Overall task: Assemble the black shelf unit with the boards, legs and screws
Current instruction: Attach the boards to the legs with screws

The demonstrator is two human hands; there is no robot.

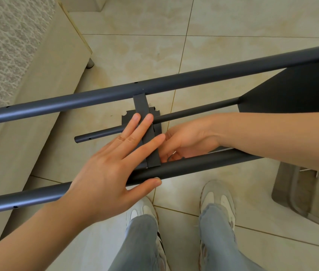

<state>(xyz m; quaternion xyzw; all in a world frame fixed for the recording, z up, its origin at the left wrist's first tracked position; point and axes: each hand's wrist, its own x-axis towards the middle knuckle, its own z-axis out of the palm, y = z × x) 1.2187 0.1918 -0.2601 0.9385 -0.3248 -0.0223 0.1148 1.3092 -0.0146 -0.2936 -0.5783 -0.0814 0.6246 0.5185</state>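
We see the black shelf unit [284, 90] lying on its side above the tiled floor [233, 20], its tubular legs [96, 97] running out to the left in front of our shoes [217, 196]. Our left hand [105, 173] lies flat, fingers straight and slightly spread across the narrow edge of the middle board [153, 160], thumb along the near leg [194, 167]. Our right hand [186, 139] reaches in on the board's other side, fingers curled at a small grey metal piece [171, 157]; we cannot tell whether they pinch it.
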